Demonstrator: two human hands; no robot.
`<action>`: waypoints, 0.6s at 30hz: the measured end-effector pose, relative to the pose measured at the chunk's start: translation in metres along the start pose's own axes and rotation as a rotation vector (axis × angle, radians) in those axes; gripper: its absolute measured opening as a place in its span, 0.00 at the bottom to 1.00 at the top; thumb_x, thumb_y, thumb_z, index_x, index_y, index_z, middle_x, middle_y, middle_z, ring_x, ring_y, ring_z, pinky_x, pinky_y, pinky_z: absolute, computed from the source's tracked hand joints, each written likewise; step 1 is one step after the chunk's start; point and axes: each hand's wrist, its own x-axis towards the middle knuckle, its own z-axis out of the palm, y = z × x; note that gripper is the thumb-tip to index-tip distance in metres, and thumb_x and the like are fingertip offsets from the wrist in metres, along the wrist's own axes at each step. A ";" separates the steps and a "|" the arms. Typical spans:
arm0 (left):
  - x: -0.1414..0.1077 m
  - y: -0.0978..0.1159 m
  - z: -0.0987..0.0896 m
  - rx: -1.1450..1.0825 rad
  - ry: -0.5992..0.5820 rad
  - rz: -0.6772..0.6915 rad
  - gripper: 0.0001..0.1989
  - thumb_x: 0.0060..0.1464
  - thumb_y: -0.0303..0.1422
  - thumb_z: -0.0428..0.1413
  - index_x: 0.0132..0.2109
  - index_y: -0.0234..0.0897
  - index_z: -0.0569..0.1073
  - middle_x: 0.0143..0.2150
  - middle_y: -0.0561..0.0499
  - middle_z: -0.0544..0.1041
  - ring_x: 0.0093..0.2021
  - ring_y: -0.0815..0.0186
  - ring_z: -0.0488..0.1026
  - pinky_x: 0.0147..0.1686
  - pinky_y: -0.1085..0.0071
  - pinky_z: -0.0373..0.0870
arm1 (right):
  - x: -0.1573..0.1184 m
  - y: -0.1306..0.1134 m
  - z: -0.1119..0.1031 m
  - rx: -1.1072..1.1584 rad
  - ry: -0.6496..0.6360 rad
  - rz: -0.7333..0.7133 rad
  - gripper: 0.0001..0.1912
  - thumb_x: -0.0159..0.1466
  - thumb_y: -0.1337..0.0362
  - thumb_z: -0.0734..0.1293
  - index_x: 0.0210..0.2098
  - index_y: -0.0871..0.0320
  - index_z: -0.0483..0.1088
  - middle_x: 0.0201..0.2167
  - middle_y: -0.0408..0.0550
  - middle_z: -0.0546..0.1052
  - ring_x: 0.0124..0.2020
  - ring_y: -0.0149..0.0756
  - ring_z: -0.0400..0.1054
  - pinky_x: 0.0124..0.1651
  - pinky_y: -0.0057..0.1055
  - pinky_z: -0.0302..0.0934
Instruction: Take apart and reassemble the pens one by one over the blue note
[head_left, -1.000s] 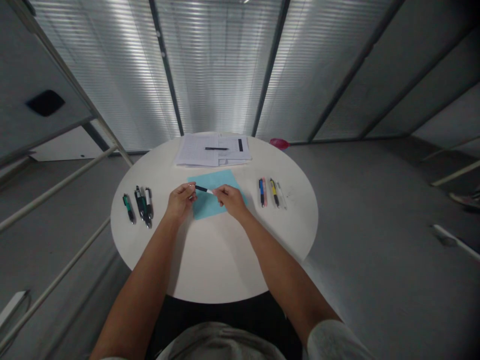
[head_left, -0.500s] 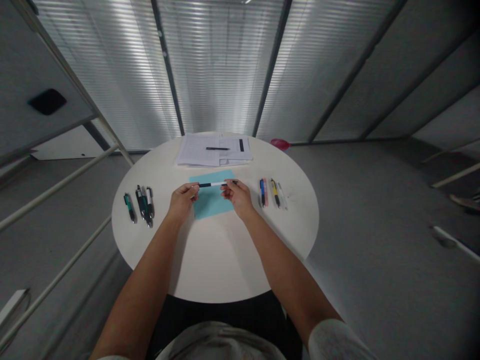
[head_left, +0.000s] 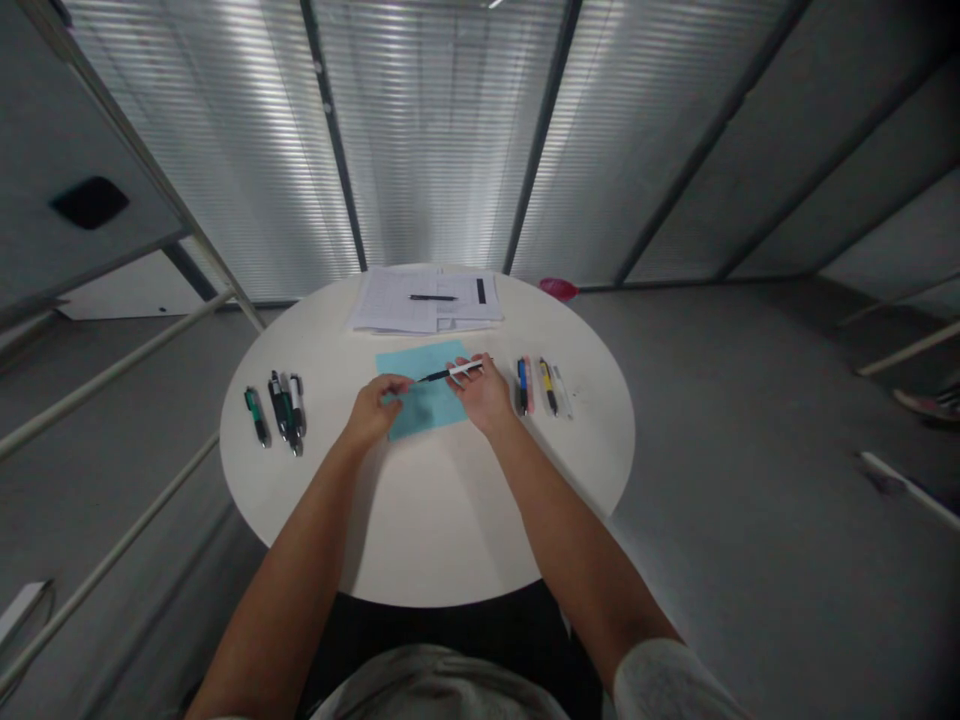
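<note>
My right hand [head_left: 484,395] grips a slim black-and-white pen [head_left: 454,372] near its white end, with the dark tip pointing left over a pale blue sheet of paper [head_left: 420,360]. My left hand [head_left: 373,412] rests at the near left corner of that sheet. Its curled fingers hold nothing and stand a little apart from the pen's tip. Part of the sheet lies hidden under both hands.
The round white table [head_left: 427,565] holds a row of dark pens [head_left: 281,408] to the left and coloured pens [head_left: 540,388] to the right. Papers [head_left: 424,302] with a black pen [head_left: 433,297] lie at the far edge. Metal rails [head_left: 112,370] run along the left.
My left hand has let go of the pen and moved down and left. My right hand now holds the pen alone, tilted, and has shifted slightly right.
</note>
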 end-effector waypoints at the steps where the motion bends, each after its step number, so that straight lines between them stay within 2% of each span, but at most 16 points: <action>1: 0.001 -0.003 -0.002 0.077 0.033 0.041 0.13 0.35 0.22 0.63 0.33 0.39 0.81 0.33 0.47 0.77 0.37 0.59 0.70 0.41 0.64 0.64 | 0.001 -0.003 -0.002 0.013 -0.002 0.009 0.21 0.61 0.41 0.61 0.29 0.52 0.57 0.26 0.41 0.72 0.32 0.36 0.72 0.37 0.37 0.68; 5: 0.005 -0.018 -0.010 0.407 0.124 0.085 0.13 0.40 0.23 0.59 0.35 0.41 0.81 0.34 0.47 0.75 0.35 0.59 0.68 0.43 0.62 0.62 | -0.001 -0.011 -0.007 0.060 -0.043 -0.015 0.23 0.62 0.40 0.56 0.25 0.52 0.54 0.18 0.37 0.59 0.20 0.31 0.58 0.28 0.32 0.63; 9: 0.005 -0.026 -0.010 0.629 0.093 0.070 0.13 0.40 0.25 0.60 0.36 0.42 0.82 0.35 0.45 0.74 0.39 0.54 0.68 0.46 0.59 0.59 | -0.008 -0.016 -0.004 0.040 -0.105 0.002 0.23 0.61 0.42 0.55 0.22 0.53 0.51 0.17 0.36 0.51 0.16 0.28 0.44 0.18 0.26 0.46; 14: 0.004 -0.028 -0.009 0.642 0.089 0.060 0.12 0.40 0.27 0.62 0.35 0.43 0.82 0.36 0.42 0.74 0.43 0.48 0.68 0.48 0.56 0.57 | -0.014 -0.021 -0.001 0.121 -0.117 0.058 0.18 0.61 0.54 0.56 0.19 0.53 0.50 0.15 0.35 0.48 0.15 0.27 0.36 0.16 0.25 0.36; 18: 0.004 -0.026 -0.009 0.651 0.090 0.051 0.11 0.41 0.29 0.62 0.35 0.42 0.82 0.37 0.42 0.74 0.45 0.49 0.68 0.49 0.57 0.58 | -0.014 -0.022 -0.003 0.189 -0.102 0.041 0.17 0.61 0.54 0.57 0.19 0.54 0.51 0.15 0.35 0.49 0.15 0.26 0.37 0.15 0.24 0.37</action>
